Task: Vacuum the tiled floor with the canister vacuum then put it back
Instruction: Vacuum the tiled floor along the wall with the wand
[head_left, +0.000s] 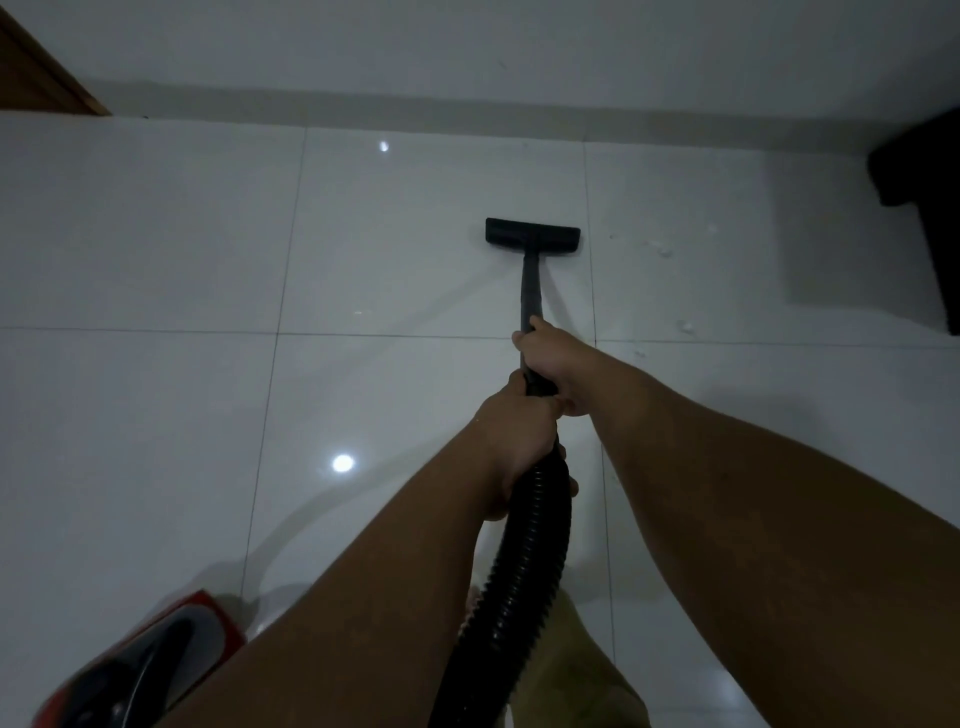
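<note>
A black floor nozzle (532, 237) rests flat on the glossy white tiled floor (156, 234), joined to a straight black wand (530, 291). My right hand (545, 358) grips the wand's upper part. Just below it my left hand (514, 436) is wrapped around the wand where the ribbed black hose (519, 561) begins. The hose curves down between my forearms toward the bottom edge. The red and black canister body (140, 670) sits on the floor at the lower left, partly cut off.
Small white crumbs (665, 249) lie scattered on the tiles right of the nozzle. A dark piece of furniture (930, 208) stands at the right edge. The white wall with its skirting (467, 111) runs across the top, and a wooden door edge (36, 73) shows top left.
</note>
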